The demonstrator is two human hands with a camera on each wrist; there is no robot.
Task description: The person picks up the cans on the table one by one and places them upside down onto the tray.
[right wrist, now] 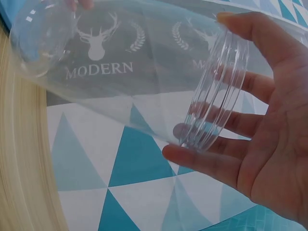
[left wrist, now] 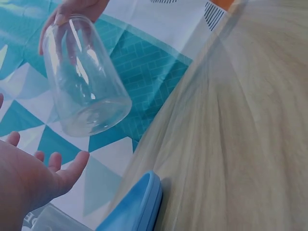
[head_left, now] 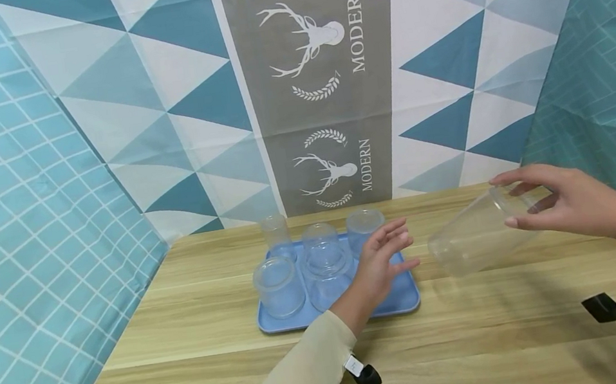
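Observation:
A large clear jar (head_left: 468, 236) is tilted above the right side of the table, its base toward the left. My right hand (head_left: 578, 198) holds it by the ridged neck, with thumb and fingers spread around the rim, as the right wrist view shows. My left hand (head_left: 376, 267) hovers over the right part of a blue tray (head_left: 404, 301), fingers extended toward the jar's base. A gap separates that hand from the jar in the left wrist view. Several clear containers stand on the tray, among them a wide jar (head_left: 280, 293) at front left.
A tall narrow clear container (head_left: 275, 235) stands at the tray's back left, and another jar (head_left: 365, 226) at its back right. Behind the wooden table (head_left: 185, 325) hangs a patterned cloth (head_left: 326, 105). Blue gridded cloth (head_left: 12, 211) borders the left side.

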